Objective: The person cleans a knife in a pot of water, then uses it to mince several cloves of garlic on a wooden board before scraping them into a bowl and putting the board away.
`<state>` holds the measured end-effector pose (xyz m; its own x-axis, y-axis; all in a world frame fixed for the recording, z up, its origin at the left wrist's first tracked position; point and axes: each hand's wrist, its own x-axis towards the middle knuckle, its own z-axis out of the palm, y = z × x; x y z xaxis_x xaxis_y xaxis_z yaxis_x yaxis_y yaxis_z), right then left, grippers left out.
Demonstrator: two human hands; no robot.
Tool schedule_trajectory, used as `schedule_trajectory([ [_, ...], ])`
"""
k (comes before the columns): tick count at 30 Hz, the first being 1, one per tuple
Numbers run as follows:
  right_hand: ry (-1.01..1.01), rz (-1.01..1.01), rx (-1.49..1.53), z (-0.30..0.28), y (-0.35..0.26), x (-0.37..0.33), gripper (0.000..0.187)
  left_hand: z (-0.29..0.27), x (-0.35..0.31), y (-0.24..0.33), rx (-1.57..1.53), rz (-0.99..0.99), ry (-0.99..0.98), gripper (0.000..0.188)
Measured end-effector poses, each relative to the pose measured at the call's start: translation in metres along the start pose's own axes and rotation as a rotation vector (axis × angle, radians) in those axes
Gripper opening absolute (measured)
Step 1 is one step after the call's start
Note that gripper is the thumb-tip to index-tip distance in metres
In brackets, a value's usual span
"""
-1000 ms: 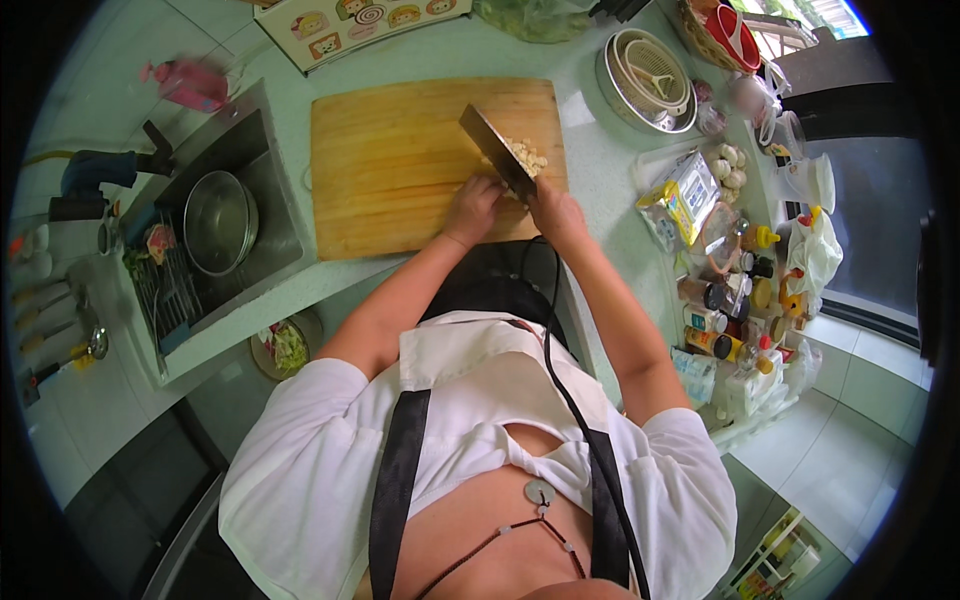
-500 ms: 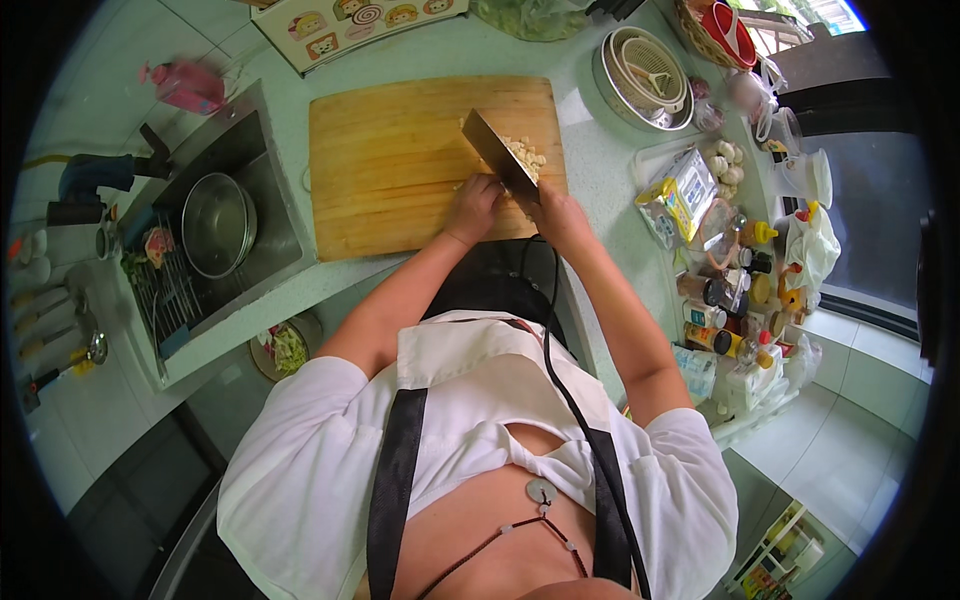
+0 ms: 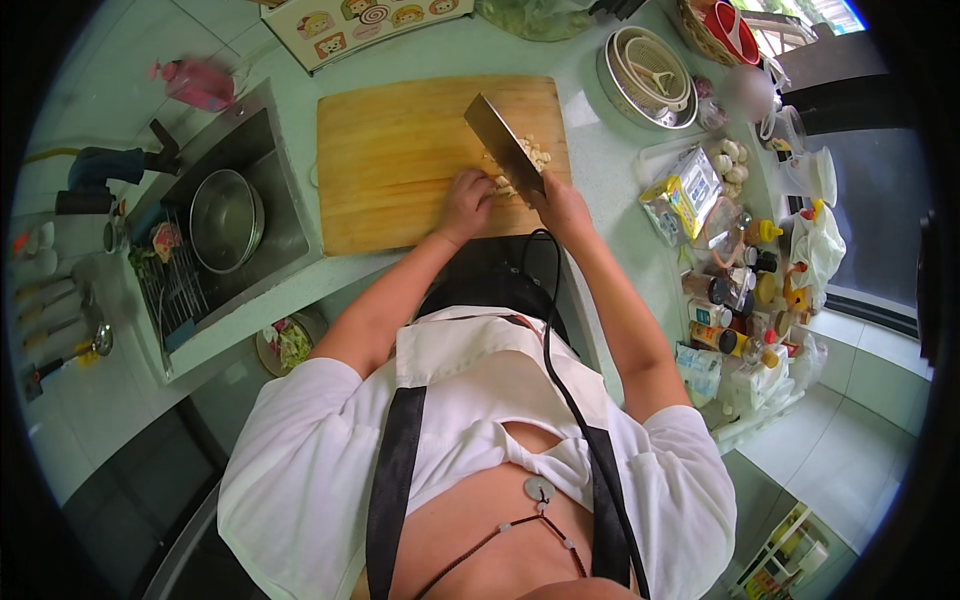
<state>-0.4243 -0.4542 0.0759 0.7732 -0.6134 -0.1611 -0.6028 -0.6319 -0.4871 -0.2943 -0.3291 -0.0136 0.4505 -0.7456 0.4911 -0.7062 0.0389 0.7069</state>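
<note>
Left hand: now sits farther from cleaver; grip cannot be determined.
Right hand: grip clenched on cleaver.
Chopped pieces: on cutting board.

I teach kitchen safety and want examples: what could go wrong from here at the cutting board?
A cut seems the main risk: the left grip is close to the cleaver in the right grip. Some chopped pale pieces lie near the right edge of the cutting board, so a sideways sweep might spill them. The board also sits close to the counter's front edge, where a shove could unsettle it.
</note>
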Motion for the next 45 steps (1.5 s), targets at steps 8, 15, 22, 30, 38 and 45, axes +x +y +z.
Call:
schedule_trajectory([
  [8,-0.049,0.001,-0.092,-0.002,-0.002,-0.01,0.025,-0.005,0.001,0.006,0.049,0.016,-0.065,0.023],
  [15,-0.025,-0.015,-0.082,-0.005,-0.005,-0.01,0.024,0.003,0.003,0.006,0.041,0.039,-0.066,0.021],
  [22,-0.066,0.055,-0.116,-0.005,-0.011,-0.006,0.027,0.009,0.008,0.006,0.023,0.025,-0.039,0.015],
  [30,-0.062,0.036,-0.116,0.012,-0.002,-0.003,0.022,0.012,0.008,0.003,0.038,0.031,-0.042,0.01],
  [38,0.028,0.039,0.007,0.013,0.004,0.003,0.022,0.006,0.01,0.005,0.051,0.003,-0.017,0.014],
  [45,-0.047,0.065,-0.022,-0.001,-0.01,-0.009,0.023,-0.02,0.003,0.0,0.107,-0.034,-0.014,0.024],
])
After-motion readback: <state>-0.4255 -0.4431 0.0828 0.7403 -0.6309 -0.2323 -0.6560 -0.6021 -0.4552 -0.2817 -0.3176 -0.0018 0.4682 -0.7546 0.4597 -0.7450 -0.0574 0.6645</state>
